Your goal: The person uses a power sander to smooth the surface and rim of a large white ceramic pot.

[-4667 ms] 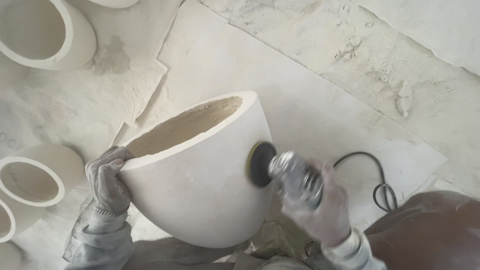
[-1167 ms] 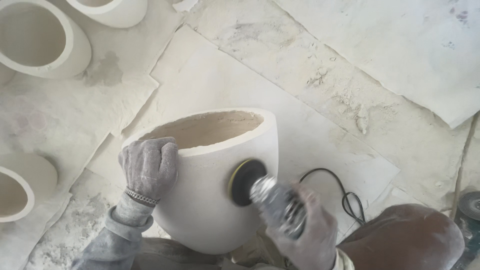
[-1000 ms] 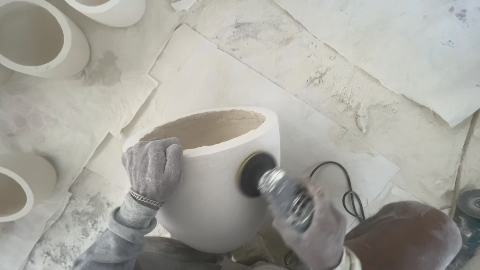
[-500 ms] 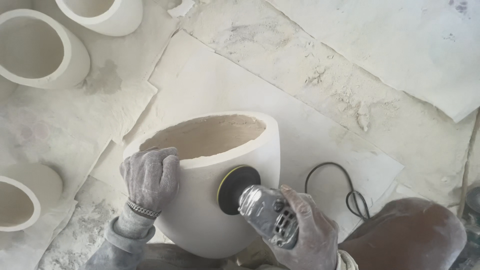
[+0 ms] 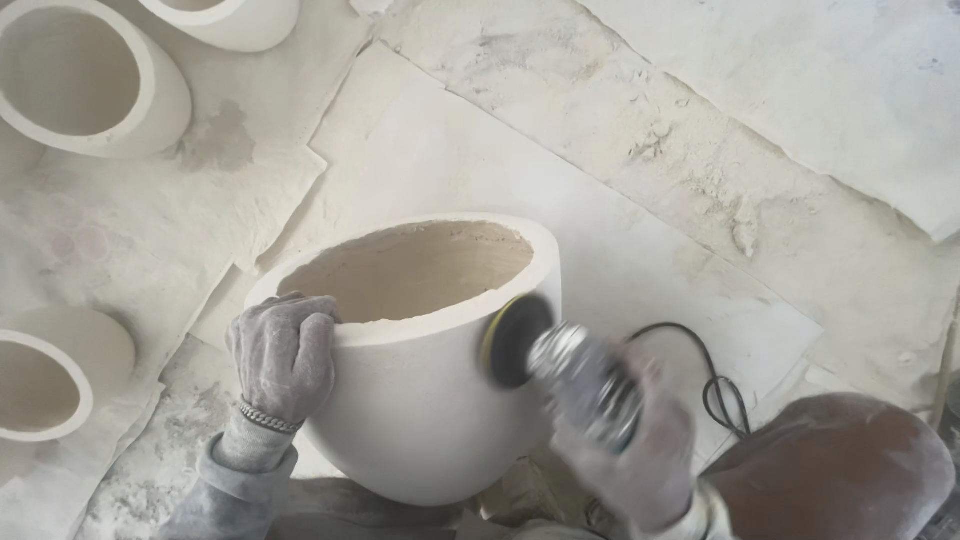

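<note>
Right hand (image 5: 640, 455), blurred, clenches the sander (image 5: 580, 385); its disc (image 5: 513, 342) now touches the pot (image 5: 420, 370) higher and further right, just under the rim. Left hand (image 5: 283, 352) grasps the near-left rim, unchanged. Pot stands centre, mouth tilted up and far; sander's long axis runs near-right to far-left.

Bright, even daylight washes the whole scene, and the pale dusty floor (image 5: 760, 150) and white pots nearly blend in tone, with little contrast. Shadows are soft: a faint one inside the big pot (image 5: 420, 400) and under its belly. No hard glare shows. The right hand (image 5: 640, 460) and the grinder (image 5: 585, 385) it grips are smeared by motion blur, while the left hand (image 5: 282, 355) on the pot rim stays fairly sharp. The picture is slightly soft overall, with mild compression haze
</note>
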